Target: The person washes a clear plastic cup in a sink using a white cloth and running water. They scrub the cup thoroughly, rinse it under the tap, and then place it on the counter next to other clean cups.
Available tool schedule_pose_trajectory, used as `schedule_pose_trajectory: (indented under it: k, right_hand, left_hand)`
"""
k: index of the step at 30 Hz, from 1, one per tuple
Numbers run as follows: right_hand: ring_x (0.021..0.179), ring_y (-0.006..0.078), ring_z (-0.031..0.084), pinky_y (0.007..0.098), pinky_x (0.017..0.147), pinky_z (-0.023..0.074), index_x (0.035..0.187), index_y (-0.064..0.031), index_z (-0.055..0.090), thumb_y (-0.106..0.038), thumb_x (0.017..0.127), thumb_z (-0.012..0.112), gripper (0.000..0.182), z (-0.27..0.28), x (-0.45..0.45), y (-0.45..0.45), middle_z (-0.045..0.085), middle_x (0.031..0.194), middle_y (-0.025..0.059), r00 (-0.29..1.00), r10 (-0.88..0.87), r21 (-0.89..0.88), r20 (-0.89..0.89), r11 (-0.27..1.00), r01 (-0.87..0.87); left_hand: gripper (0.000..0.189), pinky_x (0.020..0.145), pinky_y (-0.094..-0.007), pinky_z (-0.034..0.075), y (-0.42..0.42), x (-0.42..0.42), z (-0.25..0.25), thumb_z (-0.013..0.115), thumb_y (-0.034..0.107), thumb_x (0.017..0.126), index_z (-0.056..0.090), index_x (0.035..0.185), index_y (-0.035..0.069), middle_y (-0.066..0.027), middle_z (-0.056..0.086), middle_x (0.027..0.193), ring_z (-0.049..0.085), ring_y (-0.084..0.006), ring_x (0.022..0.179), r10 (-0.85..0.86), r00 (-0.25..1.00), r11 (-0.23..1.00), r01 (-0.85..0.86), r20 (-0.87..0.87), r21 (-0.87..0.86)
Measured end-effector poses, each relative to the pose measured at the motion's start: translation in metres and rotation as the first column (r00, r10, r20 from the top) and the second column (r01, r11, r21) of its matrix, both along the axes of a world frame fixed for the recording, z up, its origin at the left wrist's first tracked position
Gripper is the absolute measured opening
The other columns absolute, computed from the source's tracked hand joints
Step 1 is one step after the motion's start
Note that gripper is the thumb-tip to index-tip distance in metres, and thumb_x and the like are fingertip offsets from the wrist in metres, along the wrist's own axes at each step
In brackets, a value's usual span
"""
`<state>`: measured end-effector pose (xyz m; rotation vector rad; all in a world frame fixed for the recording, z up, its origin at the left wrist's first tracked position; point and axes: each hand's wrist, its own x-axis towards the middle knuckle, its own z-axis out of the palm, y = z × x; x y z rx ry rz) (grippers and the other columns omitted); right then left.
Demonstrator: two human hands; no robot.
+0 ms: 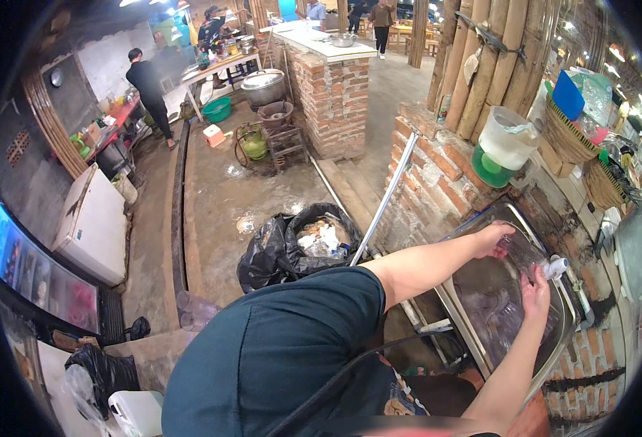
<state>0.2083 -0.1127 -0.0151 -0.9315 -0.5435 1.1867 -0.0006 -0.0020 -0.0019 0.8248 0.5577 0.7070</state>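
Over a stainless steel sink (466, 328), my left hand (494, 240) grips one end of a clear tumbler (519, 252), which lies tilted nearly on its side. My right hand (535, 292) holds its other end, fingers close beside a white tap (557, 266). The tumbler's end nearest the tap is partly hidden by the right hand and the tap. Several clear tumblers (490, 317) lie heaped in the basin below my hands.
A measuring jug (504, 147) with green contents stands on the brick ledge beyond the sink. Woven baskets (569, 131) hold kitchenware nearby. Behind my left arm are a black rubbish bag (269, 248) and a slanting metal pole (386, 196). A person (151, 90) stands farther off.
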Motion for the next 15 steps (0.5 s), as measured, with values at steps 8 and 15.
schedule_pose_trajectory:
  k: [8,15]
  right_hand:
    - [0.078,0.0119,0.046,0.0229,0.063,0.0402,0.106,-0.0132,0.055,-0.033,0.071,0.078,0.046,0.014,-0.019,0.003,0.048,0.098,0.0000,0.971,-0.211,-0.282,0.111,0.930,0.235]
    - [0.092,0.0132,0.051,0.0276,0.073,0.0392,0.116,-0.0074,0.055,-0.033,0.079,0.069,0.047,0.024,-0.009,-0.010,0.056,0.107,0.0008,0.922,-0.098,-0.328,0.376,0.916,0.231]
  left_hand:
    - [0.042,0.065,-0.0357,0.046,0.000,0.009,-0.002,0.059,0.044,0.083,0.049,0.111,0.014,-0.0052,0.052,0.091,0.053,-0.0197,0.073,0.073,0.995,0.997,-0.073,-0.064,0.001]
    - [0.049,0.070,-0.0389,0.051,0.002,0.012,-0.010,0.062,0.039,0.081,0.050,0.116,0.008,-0.0103,0.053,0.102,0.056,-0.0240,0.075,-0.002,0.998,0.999,0.000,-0.064,-0.038]
